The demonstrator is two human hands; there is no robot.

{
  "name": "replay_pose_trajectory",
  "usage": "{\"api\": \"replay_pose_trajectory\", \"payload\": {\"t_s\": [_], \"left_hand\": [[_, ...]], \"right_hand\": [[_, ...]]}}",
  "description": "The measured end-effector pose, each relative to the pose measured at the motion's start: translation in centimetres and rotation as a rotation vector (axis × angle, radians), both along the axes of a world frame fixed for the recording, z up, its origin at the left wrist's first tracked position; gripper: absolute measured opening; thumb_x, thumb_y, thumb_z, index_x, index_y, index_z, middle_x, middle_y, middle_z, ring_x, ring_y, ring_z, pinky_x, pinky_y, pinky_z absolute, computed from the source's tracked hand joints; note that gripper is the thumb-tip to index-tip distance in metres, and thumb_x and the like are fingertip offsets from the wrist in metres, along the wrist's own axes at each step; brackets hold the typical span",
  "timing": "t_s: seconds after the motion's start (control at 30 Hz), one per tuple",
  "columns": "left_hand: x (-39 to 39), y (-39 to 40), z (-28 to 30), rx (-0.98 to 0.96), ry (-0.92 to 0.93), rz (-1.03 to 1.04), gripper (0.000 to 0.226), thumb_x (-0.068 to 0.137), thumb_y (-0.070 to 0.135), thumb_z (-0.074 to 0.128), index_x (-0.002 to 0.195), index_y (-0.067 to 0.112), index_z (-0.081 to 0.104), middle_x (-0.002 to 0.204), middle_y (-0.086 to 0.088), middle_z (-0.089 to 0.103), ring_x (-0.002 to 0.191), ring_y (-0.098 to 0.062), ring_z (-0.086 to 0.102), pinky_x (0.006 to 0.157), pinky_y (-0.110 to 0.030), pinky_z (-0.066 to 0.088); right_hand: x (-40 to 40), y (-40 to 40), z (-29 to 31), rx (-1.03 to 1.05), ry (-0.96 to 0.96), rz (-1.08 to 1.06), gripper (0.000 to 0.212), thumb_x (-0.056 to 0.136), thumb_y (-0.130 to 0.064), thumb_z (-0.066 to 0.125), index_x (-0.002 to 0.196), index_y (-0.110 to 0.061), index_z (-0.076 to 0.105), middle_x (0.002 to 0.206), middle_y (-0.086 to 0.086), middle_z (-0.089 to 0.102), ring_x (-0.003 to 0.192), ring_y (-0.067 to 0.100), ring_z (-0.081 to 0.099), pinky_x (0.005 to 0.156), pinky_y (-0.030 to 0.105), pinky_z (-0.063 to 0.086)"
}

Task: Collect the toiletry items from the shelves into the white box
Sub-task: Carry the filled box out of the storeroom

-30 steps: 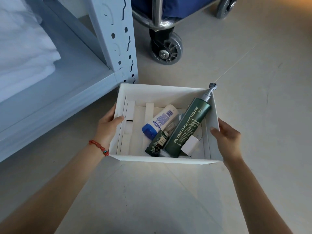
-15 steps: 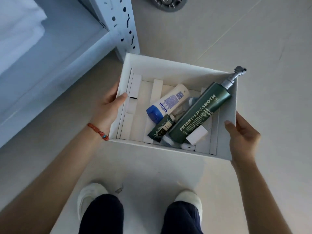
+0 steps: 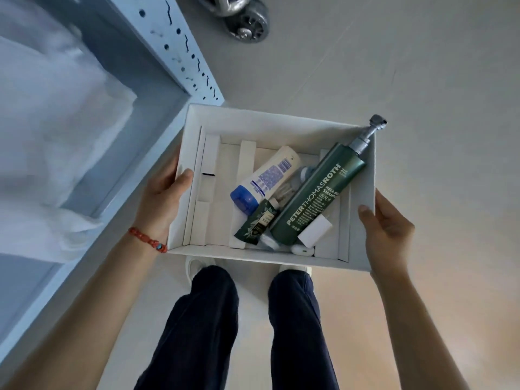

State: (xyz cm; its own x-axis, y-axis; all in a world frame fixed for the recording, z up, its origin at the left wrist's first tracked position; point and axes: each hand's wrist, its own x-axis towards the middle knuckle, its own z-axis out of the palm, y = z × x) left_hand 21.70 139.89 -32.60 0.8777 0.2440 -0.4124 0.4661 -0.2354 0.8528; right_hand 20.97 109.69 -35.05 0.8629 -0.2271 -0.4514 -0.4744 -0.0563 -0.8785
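Observation:
I hold the white box (image 3: pixel 253 119) in the air above my legs. My left hand (image 3: pixel 166 198) grips its left wall, thumb over the rim. My right hand (image 3: pixel 385 235) grips the right wall the same way. Inside lie a tall green pump bottle (image 3: pixel 318 195) leaning into the far right corner, a white tube with a blue cap (image 3: pixel 264 181), a small dark green sachet (image 3: pixel 256 226), a white bar (image 3: pixel 315 230) and a few smaller items half hidden under them.
A pale blue metal shelf unit (image 3: pixel 174 49) stands at the left with folded white linen (image 3: pixel 50 130) on it. A cart's caster wheel (image 3: pixel 247 26) sits on the grey floor at the top. My dark trouser legs (image 3: pixel 208 319) are below the box.
The box has come up off the floor and closer to me, held by both hands. My legs and shoes have come into view beneath it.

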Motion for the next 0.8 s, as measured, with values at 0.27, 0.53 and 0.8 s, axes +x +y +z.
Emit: {"api": "replay_pose_trajectory", "payload": {"t_s": [0.27, 0.53, 0.8], "left_hand": [[1.9, -3.9, 18.4, 0.005, 0.035, 0.027, 0.043, 0.093, 0.010, 0.042, 0.124, 0.039, 0.037, 0.125, 0.027, 0.041, 0.100, 0.028, 0.041, 0.086, 0.002, 0.032], [6.0, -10.5, 31.5, -0.038, 0.018, 0.031, 0.041, 0.093, 0.011, 0.043, 0.132, 0.026, 0.040, 0.124, 0.018, 0.044, 0.112, 0.001, 0.041, 0.077, 0.003, 0.032], [15.6, -15.5, 36.3, -0.097, 0.002, -0.040, 0.037, 0.092, 0.013, 0.046, 0.126, 0.026, 0.048, 0.106, 0.012, 0.058, 0.085, 0.013, 0.052, 0.074, -0.004, 0.041]], "right_hand": [[0.7, -3.7, 18.4, -0.002, -0.022, -0.042, 0.045, 0.086, 0.008, 0.048, 0.110, -0.027, 0.063, 0.090, -0.024, 0.070, 0.086, -0.001, 0.062, 0.073, 0.014, 0.049], [3.4, -9.7, 32.3, -0.024, -0.087, -0.054, 0.045, 0.087, 0.007, 0.046, 0.103, -0.030, 0.066, 0.081, -0.022, 0.071, 0.075, -0.003, 0.062, 0.063, 0.010, 0.046], [10.2, -14.1, 38.4, -0.056, -0.141, -0.140, 0.042, 0.087, 0.010, 0.044, 0.104, -0.022, 0.064, 0.075, -0.023, 0.070, 0.068, -0.004, 0.061, 0.057, 0.009, 0.045]]}}
